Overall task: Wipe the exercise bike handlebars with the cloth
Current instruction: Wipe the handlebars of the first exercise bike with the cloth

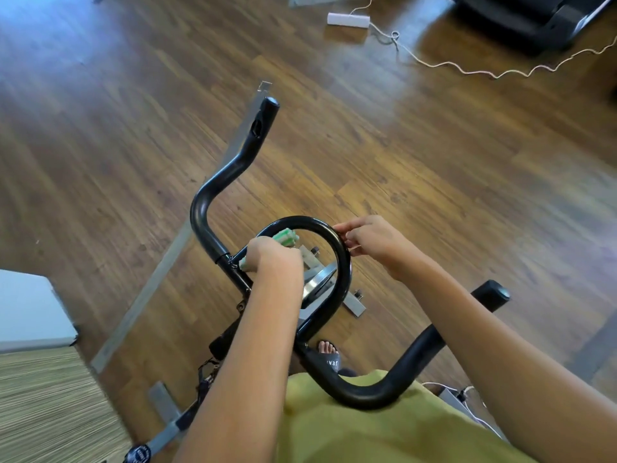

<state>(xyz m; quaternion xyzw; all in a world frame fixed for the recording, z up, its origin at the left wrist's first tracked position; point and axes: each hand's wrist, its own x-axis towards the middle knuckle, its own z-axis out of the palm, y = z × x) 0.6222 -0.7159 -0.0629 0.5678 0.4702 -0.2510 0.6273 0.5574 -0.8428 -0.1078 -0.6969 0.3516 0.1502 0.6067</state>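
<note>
The black tubular handlebars (pixel 213 195) of the exercise bike fill the middle of the head view, with a curved centre loop and two outer grips. My left hand (pixel 270 257) is closed around a green and white cloth (pixel 285 237), pressed against the left side of the centre loop near its weld. My right hand (pixel 370 243) pinches the right side of the same loop with fingers and thumb. The far grip (pixel 267 115) points up and away; the near grip (pixel 494 292) sticks out behind my right forearm.
Under the bars lie the bike's grey frame and flywheel (pixel 317 282), above a wooden floor. A white power strip (pixel 349 20) and its trailing cord (pixel 467 70) lie at the back right beside a black machine (pixel 534 18). A sandalled foot (pixel 329 355) shows below the loop.
</note>
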